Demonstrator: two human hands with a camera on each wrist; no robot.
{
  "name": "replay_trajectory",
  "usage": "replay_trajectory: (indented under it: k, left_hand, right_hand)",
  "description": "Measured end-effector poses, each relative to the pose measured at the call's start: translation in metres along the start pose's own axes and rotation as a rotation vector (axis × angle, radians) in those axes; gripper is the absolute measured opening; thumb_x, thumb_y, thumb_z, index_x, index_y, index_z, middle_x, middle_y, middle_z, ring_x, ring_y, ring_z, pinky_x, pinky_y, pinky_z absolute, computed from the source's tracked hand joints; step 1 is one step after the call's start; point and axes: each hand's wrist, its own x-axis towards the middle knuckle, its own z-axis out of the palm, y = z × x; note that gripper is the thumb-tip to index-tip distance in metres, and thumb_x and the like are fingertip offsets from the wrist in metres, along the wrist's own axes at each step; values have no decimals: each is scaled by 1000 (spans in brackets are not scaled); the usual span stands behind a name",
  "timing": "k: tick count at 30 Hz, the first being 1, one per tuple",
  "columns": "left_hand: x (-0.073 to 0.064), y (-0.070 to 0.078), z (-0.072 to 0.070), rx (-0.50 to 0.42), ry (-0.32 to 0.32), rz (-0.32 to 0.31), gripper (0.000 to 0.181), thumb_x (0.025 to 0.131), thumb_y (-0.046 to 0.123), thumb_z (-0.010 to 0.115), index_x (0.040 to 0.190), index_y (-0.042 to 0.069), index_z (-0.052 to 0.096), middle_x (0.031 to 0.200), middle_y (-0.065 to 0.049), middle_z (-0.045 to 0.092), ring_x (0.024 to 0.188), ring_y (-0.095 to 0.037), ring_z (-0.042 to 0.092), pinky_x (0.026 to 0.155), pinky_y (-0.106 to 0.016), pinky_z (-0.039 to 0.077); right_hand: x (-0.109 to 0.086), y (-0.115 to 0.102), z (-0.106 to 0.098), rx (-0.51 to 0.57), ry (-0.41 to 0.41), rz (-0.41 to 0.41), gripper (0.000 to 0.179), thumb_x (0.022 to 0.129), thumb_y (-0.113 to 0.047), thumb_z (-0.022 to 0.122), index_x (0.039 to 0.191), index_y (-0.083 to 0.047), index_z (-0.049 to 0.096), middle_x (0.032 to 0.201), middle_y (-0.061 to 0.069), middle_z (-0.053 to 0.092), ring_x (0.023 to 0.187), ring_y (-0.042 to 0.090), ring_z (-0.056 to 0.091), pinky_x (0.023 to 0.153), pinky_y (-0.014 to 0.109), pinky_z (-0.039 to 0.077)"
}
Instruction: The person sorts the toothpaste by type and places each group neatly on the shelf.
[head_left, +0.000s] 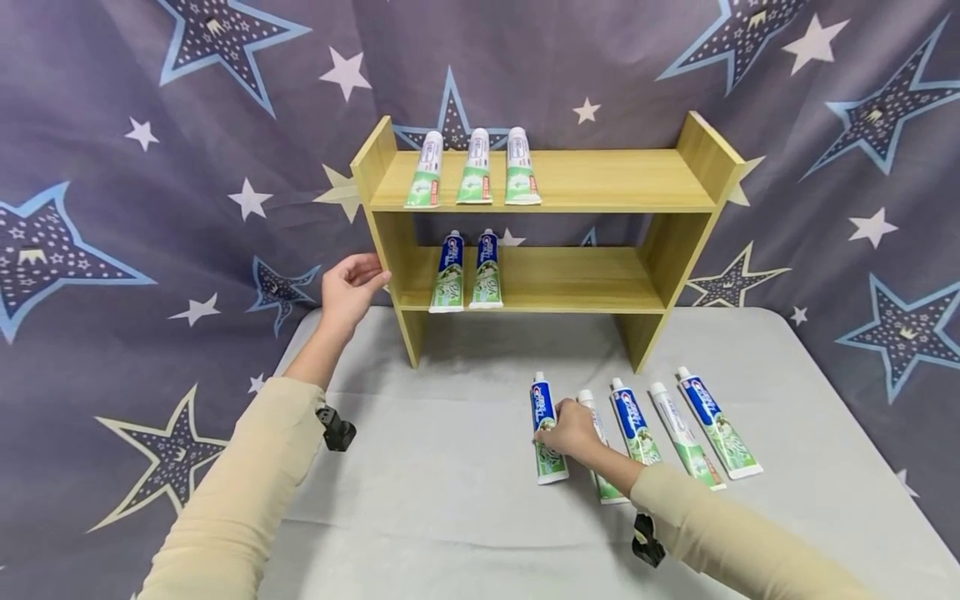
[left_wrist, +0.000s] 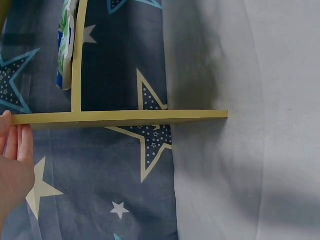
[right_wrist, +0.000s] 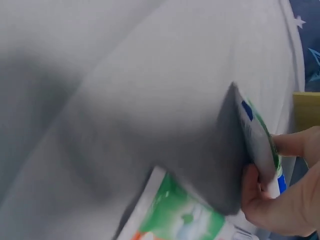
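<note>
My left hand [head_left: 350,287] grips the left side board of a small wooden shelf [head_left: 540,287], fingers on the outer face and thumb at the front edge. The left wrist view shows those fingers [left_wrist: 25,145] against the side board [left_wrist: 125,117]. Low over the table, my right hand [head_left: 573,429] pinches a blue-and-green toothpaste tube [head_left: 551,468] between thumb and fingers. In the right wrist view that toothpaste tube [right_wrist: 260,140] stands tilted on edge, above its shadow. Beside it lies a white-and-green toothpaste tube [head_left: 609,490], partly hidden by the right hand and forearm.
Further right on the table [head_left: 420,500] lie a blue-green tube [head_left: 636,425], a white-green tube [head_left: 686,437] and another blue-green tube [head_left: 720,423]. Three white-green tubes [head_left: 476,167] lean on the top shelf, two blue-green ones [head_left: 487,271] on the middle shelf. A star-patterned curtain [head_left: 187,167] hangs behind.
</note>
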Motion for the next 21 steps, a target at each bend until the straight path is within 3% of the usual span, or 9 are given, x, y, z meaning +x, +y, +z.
replay_trajectory:
  k: [8, 14, 21]
  left_hand:
    - [-2, -2, -2, 14, -1, -9, 31, 83, -2, 69, 113, -9, 62, 80, 23, 61, 78, 10, 63, 76, -6, 53]
    - [1, -1, -1, 7, -23, 5, 32, 83, -3, 69, 113, -10, 61, 79, 25, 62, 77, 10, 63, 75, -6, 53]
    - [1, 0, -1, 8, -18, 1, 32, 83, -2, 70, 113, -10, 61, 78, 24, 62, 76, 10, 62, 74, -6, 53]
  right_hand:
    - [0, 3, -6, 393, -128, 257, 30, 79, -10, 73, 101, 7, 62, 93, 17, 65, 72, 18, 61, 61, 24, 56]
    - [-5, -1, -7, 592, -231, 327, 32, 84, -5, 68, 110, 11, 59, 76, 2, 58, 61, 8, 49, 58, 19, 50]
    - [-10, -9, -3, 810, -438, 383, 28, 88, -1, 62, 112, 13, 57, 71, 3, 63, 67, 12, 60, 67, 24, 57]
